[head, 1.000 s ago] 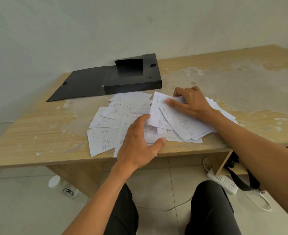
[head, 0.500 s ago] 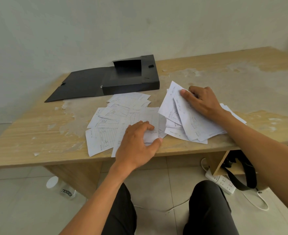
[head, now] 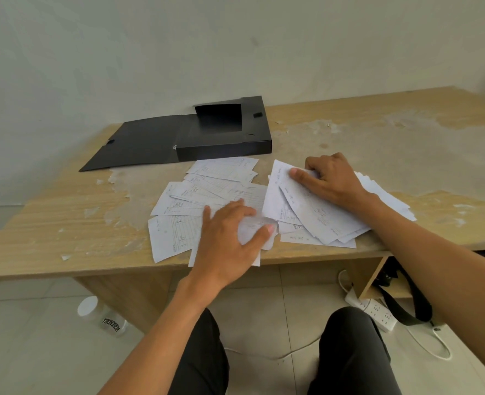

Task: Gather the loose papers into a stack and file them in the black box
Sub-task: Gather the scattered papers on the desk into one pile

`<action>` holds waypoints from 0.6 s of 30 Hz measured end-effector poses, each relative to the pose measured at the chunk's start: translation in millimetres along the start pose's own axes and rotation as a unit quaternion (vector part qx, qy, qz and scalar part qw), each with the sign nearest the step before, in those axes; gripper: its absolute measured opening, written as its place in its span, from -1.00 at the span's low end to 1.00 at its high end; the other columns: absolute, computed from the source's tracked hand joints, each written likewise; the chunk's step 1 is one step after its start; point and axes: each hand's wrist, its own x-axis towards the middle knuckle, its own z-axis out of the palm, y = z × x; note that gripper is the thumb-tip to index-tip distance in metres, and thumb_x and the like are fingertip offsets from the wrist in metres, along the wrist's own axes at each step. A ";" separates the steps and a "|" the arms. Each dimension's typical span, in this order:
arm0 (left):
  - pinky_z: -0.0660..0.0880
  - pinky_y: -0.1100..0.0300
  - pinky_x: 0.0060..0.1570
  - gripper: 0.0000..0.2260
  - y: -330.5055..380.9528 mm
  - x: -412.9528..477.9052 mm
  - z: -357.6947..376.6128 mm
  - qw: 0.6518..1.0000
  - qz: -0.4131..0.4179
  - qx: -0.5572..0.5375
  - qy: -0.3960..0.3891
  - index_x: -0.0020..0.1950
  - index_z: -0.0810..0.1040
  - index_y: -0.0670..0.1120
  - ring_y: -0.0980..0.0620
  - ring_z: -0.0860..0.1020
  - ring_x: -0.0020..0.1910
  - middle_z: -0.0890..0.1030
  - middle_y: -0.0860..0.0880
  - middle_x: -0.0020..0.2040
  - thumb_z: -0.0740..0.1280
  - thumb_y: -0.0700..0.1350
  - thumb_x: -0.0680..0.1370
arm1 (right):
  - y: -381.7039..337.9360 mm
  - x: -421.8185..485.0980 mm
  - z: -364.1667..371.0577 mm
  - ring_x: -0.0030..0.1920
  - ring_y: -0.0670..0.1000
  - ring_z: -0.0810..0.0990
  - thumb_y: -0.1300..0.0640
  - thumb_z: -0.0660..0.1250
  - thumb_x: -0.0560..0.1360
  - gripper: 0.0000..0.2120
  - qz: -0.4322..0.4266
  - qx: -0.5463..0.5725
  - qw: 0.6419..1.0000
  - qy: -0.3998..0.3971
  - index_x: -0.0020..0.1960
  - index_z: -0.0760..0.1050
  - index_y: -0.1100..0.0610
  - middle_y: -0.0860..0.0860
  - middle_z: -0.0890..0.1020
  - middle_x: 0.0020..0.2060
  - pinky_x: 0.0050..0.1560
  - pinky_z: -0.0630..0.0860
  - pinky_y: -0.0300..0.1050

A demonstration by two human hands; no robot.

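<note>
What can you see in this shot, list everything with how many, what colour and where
black box: one, black, open, back of table, lid flap laid out to its left.
loose papers: many, white, spread near the front edge.
gathered papers: one fanned bunch, white, right of the loose ones.
table: one, light wood, worn patchy top.
jar: one, clear with white lid, on the floor under the table.
power strip: one, white, floor at right.
strap: one, black, under the table at right.
legs: two, dark trousers, bottom.
left grip: bare hand, rests on the loose papers.
right grip: bare hand, holds the gathered papers.
</note>
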 end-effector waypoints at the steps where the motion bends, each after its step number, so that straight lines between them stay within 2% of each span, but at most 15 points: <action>1: -0.22 0.02 0.45 -0.57 -1.3 -0.8 -3.3 0.998 -0.019 0.046 0.045 0.22 0.45 0.07 0.07 0.29 0.40 0.39 0.06 0.40 0.25 0.28 0.47 | 0.6 -0.3 0.8 -0.48 -0.08 0.34 -0.35 -0.02 0.46 -0.51 -0.003 -0.008 1.000 -0.003 -0.40 0.24 0.01 -0.08 0.34 -0.53 -0.05 0.28 -0.06; 3: -0.23 -0.04 0.43 -0.48 -5.9 -2.4 -11.6 0.984 -0.070 0.135 0.093 0.30 0.38 0.03 -0.02 0.29 0.41 0.40 -0.01 0.39 0.24 0.30 0.46 | 2.0 -1.1 1.7 -0.44 -0.09 0.35 -0.37 -0.05 0.45 -0.47 -0.007 -0.023 1.000 -0.009 -0.36 0.30 0.05 -0.09 0.35 -0.51 -0.04 0.25 -0.07; 5: -0.23 -0.11 0.43 -0.38 -11.9 -4.1 -17.5 0.975 -0.119 0.171 0.072 0.37 0.30 0.00 -0.08 0.26 0.43 0.38 -0.04 0.40 0.21 0.34 0.45 | 2.7 -0.5 2.8 -0.42 -0.08 0.37 -0.39 -0.07 0.43 -0.43 -0.008 -0.035 0.999 -0.017 -0.32 0.36 0.08 -0.09 0.38 -0.48 -0.03 0.24 -0.08; 8: -0.23 -0.12 0.43 -0.37 -15.2 -8.1 -16.4 0.979 -0.134 0.152 0.017 0.40 0.25 0.00 -0.05 0.24 0.42 0.37 -0.02 0.39 0.22 0.32 0.46 | 2.3 1.3 4.4 -0.41 -0.07 0.37 -0.41 -0.09 0.42 -0.41 -0.008 -0.051 0.998 -0.021 -0.30 0.36 0.08 -0.09 0.38 -0.48 0.00 0.25 -0.07; 11: -0.28 -0.09 0.43 -0.44 -14.4 -10.3 -12.3 0.984 -0.115 0.135 0.014 0.39 0.26 0.01 0.00 0.24 0.42 0.37 0.02 0.37 0.24 0.26 0.49 | 1.6 1.2 3.6 -0.42 -0.10 0.34 -0.40 -0.10 0.41 -0.44 -0.011 -0.058 0.998 -0.021 -0.33 0.31 0.06 -0.10 0.35 -0.49 0.01 0.25 -0.07; 13: -0.24 -0.07 0.44 -0.45 -13.0 -8.7 -11.7 0.987 -0.111 0.116 0.009 0.40 0.25 0.04 0.00 0.28 0.40 0.38 0.03 0.38 0.27 0.22 0.49 | 0.1 0.7 2.9 -0.43 -0.11 0.33 -0.41 -0.10 0.41 -0.47 -0.015 -0.062 0.998 -0.020 -0.35 0.27 0.03 -0.10 0.34 -0.50 0.00 0.24 -0.07; 15: -0.01 -0.07 0.47 -0.42 -12.2 -7.5 -13.3 0.990 -0.112 0.085 -0.008 0.42 0.21 0.07 -0.01 0.30 0.38 0.38 0.03 0.39 0.31 0.19 0.48 | -1.6 1.6 2.7 -0.43 -0.12 0.32 -0.41 -0.10 0.41 -0.49 -0.018 -0.059 0.998 -0.021 -0.36 0.23 0.00 -0.10 0.34 -0.50 0.00 0.23 -0.08; 17: 0.30 -0.01 0.33 -0.37 -12.9 -7.4 -16.7 0.992 -0.114 0.045 -0.024 0.44 0.17 0.09 -0.02 0.33 0.35 0.36 0.04 0.41 0.36 0.17 0.46 | -3.5 2.4 3.9 -0.42 -0.14 0.33 -0.41 -0.11 0.40 -0.48 -0.021 -0.055 0.998 -0.023 -0.35 0.26 0.01 -0.11 0.34 -0.49 0.01 0.23 -0.08; 18: 0.37 0.02 0.26 -0.35 -14.5 -7.7 -18.6 0.992 -0.115 0.031 -0.029 0.45 0.15 0.10 -0.02 0.34 0.35 0.35 0.05 0.41 0.38 0.16 0.45 | -4.6 2.8 5.1 -0.42 -0.14 0.33 -0.41 -0.11 0.40 -0.48 -0.025 -0.053 0.998 -0.024 -0.36 0.26 0.01 -0.11 0.35 -0.49 0.00 0.23 -0.09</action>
